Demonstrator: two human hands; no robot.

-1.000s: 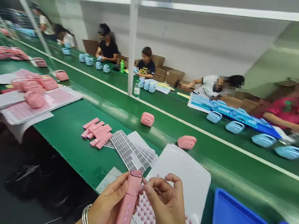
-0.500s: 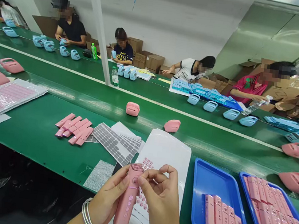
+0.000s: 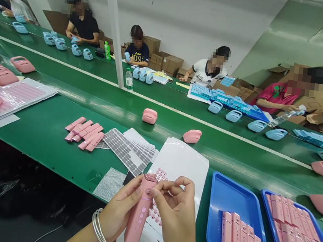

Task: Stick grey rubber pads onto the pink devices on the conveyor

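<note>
A pink handheld microphone (image 3: 138, 217) stands nearly upright in my left hand (image 3: 118, 214), whose fingers and thumb are wrapped round its upper body. It has a mesh head and a column of small buttons. Just below the head is a small round sticker (image 3: 148, 192). My right hand (image 3: 177, 214) is closed in a pinch, its thumb tip at the sticker's edge; whatever lies between the fingertips is hidden. Behind the hands lies a white sheet (image 3: 186, 160) with rows of small round pink stickers (image 3: 155, 213), partly covered by my right hand.
Several pink microphones (image 3: 85, 133) lie left, beside grey label sheets (image 3: 128, 150). Two blue trays (image 3: 221, 184) with microphones stand right. Pink speakers (image 3: 149, 116) sit on the green belt (image 3: 115, 107). Co-workers sit opposite, among blue parts (image 3: 224, 97). A post (image 3: 114, 27) rises between.
The view has shifted slightly. My hands keep almost the same hold on the microphone. Across the belt, the co-worker in white now holds up a light blue piece.
</note>
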